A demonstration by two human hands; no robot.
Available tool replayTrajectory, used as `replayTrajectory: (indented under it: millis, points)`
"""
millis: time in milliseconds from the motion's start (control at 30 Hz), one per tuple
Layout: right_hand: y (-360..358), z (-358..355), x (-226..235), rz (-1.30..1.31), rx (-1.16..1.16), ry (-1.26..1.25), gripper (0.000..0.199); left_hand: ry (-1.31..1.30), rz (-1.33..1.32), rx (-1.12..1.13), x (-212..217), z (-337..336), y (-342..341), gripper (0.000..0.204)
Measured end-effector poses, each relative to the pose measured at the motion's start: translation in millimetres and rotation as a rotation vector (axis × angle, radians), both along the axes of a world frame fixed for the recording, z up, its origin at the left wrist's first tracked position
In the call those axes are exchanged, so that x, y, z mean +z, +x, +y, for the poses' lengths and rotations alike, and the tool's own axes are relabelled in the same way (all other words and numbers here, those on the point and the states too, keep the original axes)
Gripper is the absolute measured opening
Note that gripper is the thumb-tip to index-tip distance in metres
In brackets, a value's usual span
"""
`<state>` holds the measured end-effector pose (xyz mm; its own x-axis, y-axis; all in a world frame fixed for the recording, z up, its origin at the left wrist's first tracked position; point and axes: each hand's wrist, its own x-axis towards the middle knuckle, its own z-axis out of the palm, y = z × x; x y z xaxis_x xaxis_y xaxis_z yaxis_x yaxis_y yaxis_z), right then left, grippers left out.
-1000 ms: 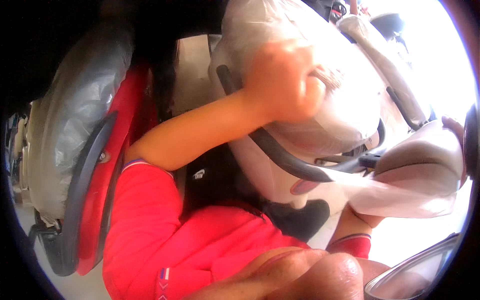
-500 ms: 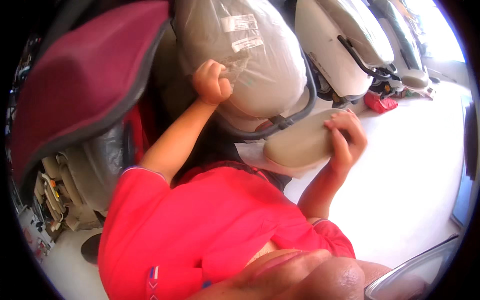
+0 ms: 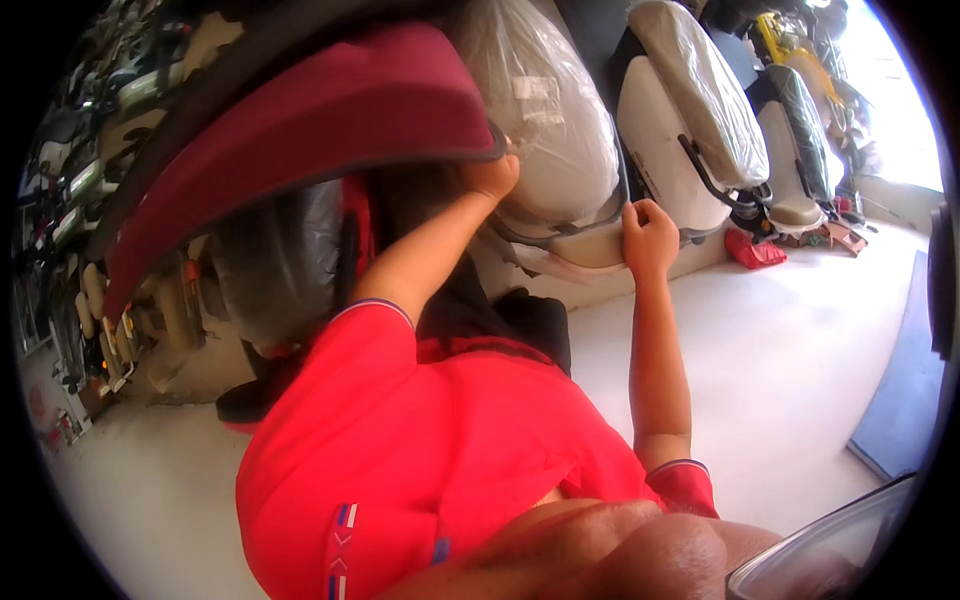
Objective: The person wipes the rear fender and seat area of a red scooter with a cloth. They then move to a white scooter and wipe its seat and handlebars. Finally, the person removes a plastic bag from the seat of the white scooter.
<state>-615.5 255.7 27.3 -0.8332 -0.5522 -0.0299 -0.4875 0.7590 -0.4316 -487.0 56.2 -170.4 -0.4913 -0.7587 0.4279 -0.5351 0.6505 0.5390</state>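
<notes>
In front of me stands a scooter seat [image 3: 540,150] under clear plastic with a white label. A dark rail curves round the seat's near end, and a beige oval pad [image 3: 590,248] lies against it. At the pad's right end my right hand [image 3: 652,235] is closed, its fingers curled round the edge. My left hand [image 3: 492,178] is closed at the left side of the seat. A maroon panel with black edging [image 3: 330,110] partly covers its fingers, so what they hold cannot be made out.
More scooters with plastic-wrapped seats [image 3: 700,100] stand in a row to the right. A red bag [image 3: 755,250] lies on the pale floor [image 3: 760,380] beside them. Another dark seat [image 3: 280,260] is at my left, and a blue mat [image 3: 895,390] lies far right.
The beige pad has tipped from facing up to lying close against the seat's rail, my right hand moving with it. My left hand appears farther right, now partly behind the maroon panel. The view has shifted.
</notes>
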Motion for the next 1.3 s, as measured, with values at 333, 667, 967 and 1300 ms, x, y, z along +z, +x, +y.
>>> replayTrajectory:
  millis: [333,667,967,1300]
  points:
    - [3,2,-1,0.108,0.165,0.024,0.019,0.578,-0.23,0.011,60,84,125,0.016]
    - [-3,-15,11,0.029,0.59,0.378,0.031,0.548,-0.008,0.135,144,126,112,0.018]
    - [-5,-10,11,-0.082,0.658,0.347,0.027,0.471,-0.085,0.204,165,148,-13,0.029]
    - [-4,-3,4,-0.146,0.612,0.417,0.027,0.543,-0.275,0.086,168,154,-19,0.02]
